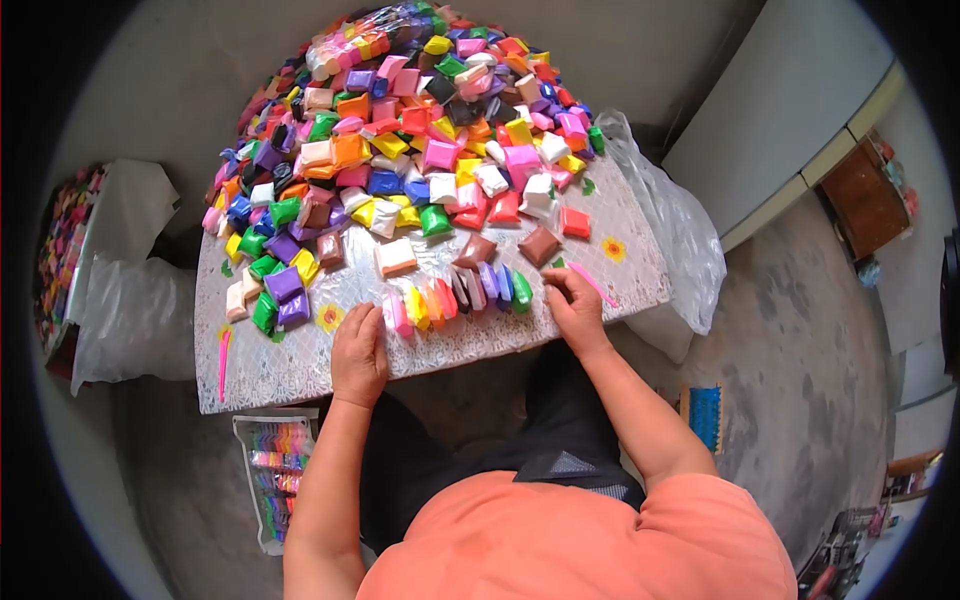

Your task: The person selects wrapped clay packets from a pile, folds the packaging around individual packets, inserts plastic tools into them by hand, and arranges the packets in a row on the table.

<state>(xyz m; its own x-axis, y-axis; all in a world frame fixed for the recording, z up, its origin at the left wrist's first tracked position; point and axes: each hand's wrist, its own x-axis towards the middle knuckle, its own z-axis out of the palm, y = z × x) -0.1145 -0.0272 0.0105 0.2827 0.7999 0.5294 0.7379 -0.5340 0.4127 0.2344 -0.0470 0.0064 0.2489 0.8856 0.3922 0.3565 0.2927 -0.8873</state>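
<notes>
Fingers of the left hand (359, 355) (can't tell if gripping) and right hand (576, 312) (loosely curled, seemingly empty) flank the packet row (461, 297), likely light, soft, slippery, best held at both ends.

Wears coral short-slv. top (570, 550) & dk. trousers (568, 412) w/ grey mesh-like patch (574, 463).

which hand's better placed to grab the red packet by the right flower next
Probably the right hand: it is by the green end of the packet row, nearer the red packet. The left hand is by the pink end, farther off.
</notes>
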